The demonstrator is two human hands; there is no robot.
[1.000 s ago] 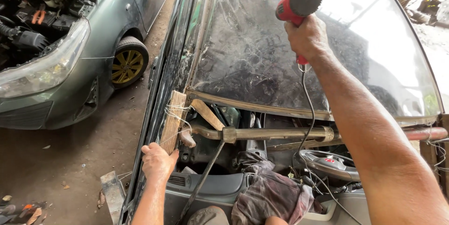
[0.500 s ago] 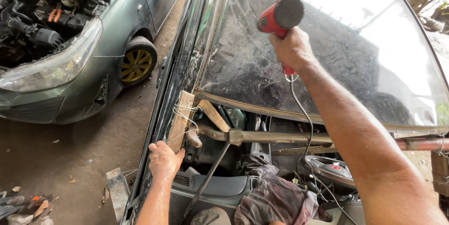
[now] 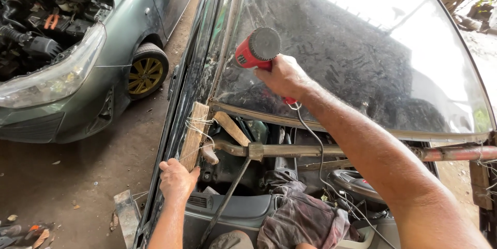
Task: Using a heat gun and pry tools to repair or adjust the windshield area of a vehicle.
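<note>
**Heating the lower corner of a windscreen**

Spreading above and to the right of both hands, the windscreen (image 3: 362,57) tilts away from the camera, dusty and dark behind the glass. Far to the left of the left hand stands a grey-green car (image 3: 93,73) with its bonnet up, one yellow-spoked wheel (image 3: 146,73) facing the dirt ground.

Below the right forearm, a rusty metal bar (image 3: 310,150) runs across the opening, and a crumpled dark rag (image 3: 303,218) lies under it, near the elbow.

Just above the left hand, a wooden block (image 3: 194,135) stands upright against the black door pillar, bound with pale string.

The right hand (image 3: 282,77) is closed in a fist around the handle of a red heat gun (image 3: 256,49), whose round grey end faces the camera and whose nozzle points at the glass near its lower left corner. A black cable (image 3: 313,145) drops from that hand.

The left hand (image 3: 177,180) presses, fingers curled, on the foot of the wooden block and the pillar edge.
</note>
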